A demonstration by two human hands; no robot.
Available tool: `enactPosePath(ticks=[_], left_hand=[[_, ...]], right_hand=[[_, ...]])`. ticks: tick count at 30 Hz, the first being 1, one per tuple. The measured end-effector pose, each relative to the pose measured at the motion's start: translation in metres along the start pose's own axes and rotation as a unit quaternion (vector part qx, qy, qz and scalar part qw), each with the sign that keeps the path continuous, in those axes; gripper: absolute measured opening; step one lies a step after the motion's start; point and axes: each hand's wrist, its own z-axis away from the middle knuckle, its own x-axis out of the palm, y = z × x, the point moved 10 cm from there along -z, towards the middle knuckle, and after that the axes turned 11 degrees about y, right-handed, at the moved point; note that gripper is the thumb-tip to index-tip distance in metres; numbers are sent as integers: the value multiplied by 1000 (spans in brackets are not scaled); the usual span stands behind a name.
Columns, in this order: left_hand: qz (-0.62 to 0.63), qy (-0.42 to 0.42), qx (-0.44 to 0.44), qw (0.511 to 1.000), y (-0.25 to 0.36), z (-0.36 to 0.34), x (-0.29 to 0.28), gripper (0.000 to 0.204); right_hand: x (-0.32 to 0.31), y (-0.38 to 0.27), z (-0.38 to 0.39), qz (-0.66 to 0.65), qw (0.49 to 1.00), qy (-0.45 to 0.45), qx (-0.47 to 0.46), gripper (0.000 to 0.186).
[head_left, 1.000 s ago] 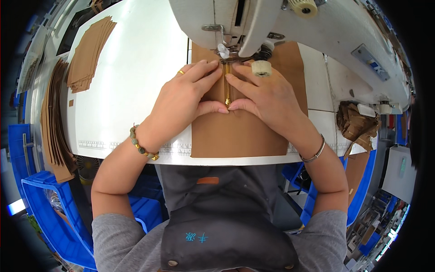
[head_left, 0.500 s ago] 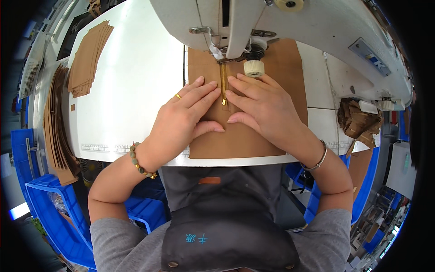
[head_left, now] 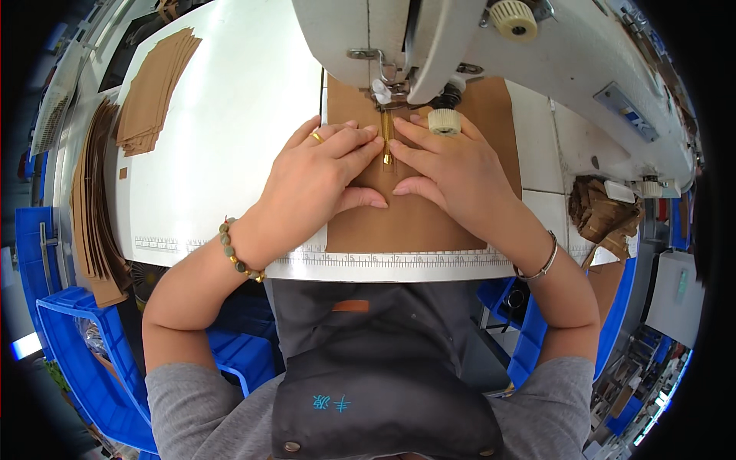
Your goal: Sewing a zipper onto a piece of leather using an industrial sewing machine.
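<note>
A brown fabric panel (head_left: 406, 226) lies flat on the white sewing table, its far part under the head of the sewing machine (head_left: 460, 46). Down its middle runs a gold metal zipper (head_left: 387, 142), with the pull at its near end and the far end at the presser foot (head_left: 389, 96). My left hand (head_left: 322, 169) rests on the panel left of the zipper, fingers stretched and the tips beside the teeth. On the zipper's other side, my right hand (head_left: 452, 165) lies with fingers spread on the cloth. Neither hand grips anything.
Stacked brown pieces (head_left: 157, 92) lie at the table's far left, with a hanging bundle of brown panels (head_left: 96, 207) beside them. Crumpled brown pieces (head_left: 602, 211) sit at the right. A ruler strip (head_left: 399, 259) runs along the near edge. Blue bins (head_left: 92, 307) stand below.
The panel and zipper have slid farther under the machine, showing more of the ruler strip at the near edge. Both hands have gone along with the cloth, keeping flat on it.
</note>
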Motion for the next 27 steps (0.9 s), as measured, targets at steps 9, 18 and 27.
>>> enactPosePath(ticks=[9, 18, 27], left_hand=[[-8, 42, -12, 999, -20, -15, 2, 68], [57, 60, -10, 997, -11, -5, -6, 62], [14, 63, 6, 998, -17, -14, -4, 63]], right_hand=[[4, 21, -11, -9, 998, -6, 61, 40], [-7, 4, -6, -18, 998, 48, 19, 42], [-2, 13, -9, -15, 999, 38, 33, 48]])
